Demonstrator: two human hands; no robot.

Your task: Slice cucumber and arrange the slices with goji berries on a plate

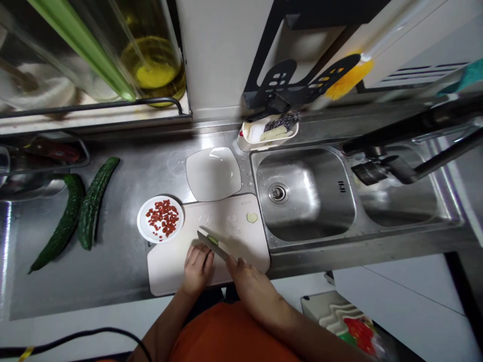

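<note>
In my right hand (243,271) is a kitchen knife (217,248), its blade pointing up and left across the cutting board (169,271). A green-rimmed piece of cucumber (213,240) shows right at the blade's far side. My left hand (196,266) rests on the board with curled fingers close against the knife, closed on the cucumber piece, which is mostly hidden by fingers and blade. One pale round slice (251,217) lies apart near the board's right corner. Left of the board's far edge, a small white plate (142,229) holds chopped red bits (163,216).
A white square dish (213,173) sits behind the board. Two dark green cucumbers (92,203) lie at the left, by a metal rack. A steel double sink (305,196) with a black faucet (372,171) is at right. A white scrap box (264,143) stands by the wall.
</note>
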